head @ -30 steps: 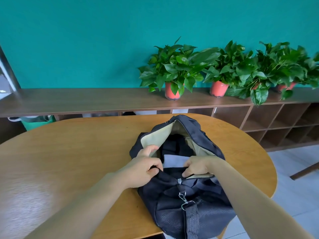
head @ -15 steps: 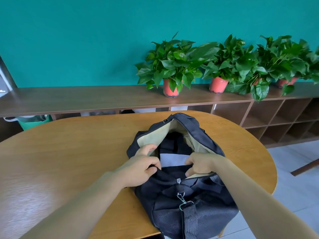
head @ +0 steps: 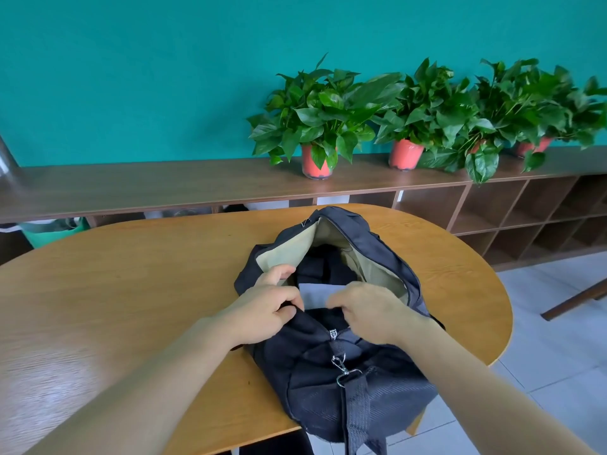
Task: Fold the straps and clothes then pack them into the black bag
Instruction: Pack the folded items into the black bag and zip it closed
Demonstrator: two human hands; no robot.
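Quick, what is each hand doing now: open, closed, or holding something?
Left hand: pinches the rim of the black bag.
Right hand: fingers curled at the bag's opening; blurred, so the grip cannot be told.

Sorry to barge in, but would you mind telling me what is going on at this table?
A person is packing a black bag that lies open on the wooden table. The left hand grips the near left edge of the opening. The right hand is over the right side of the opening, but it is blurred, so its hold is unclear. Inside lie dark clothes and a pale folded piece.
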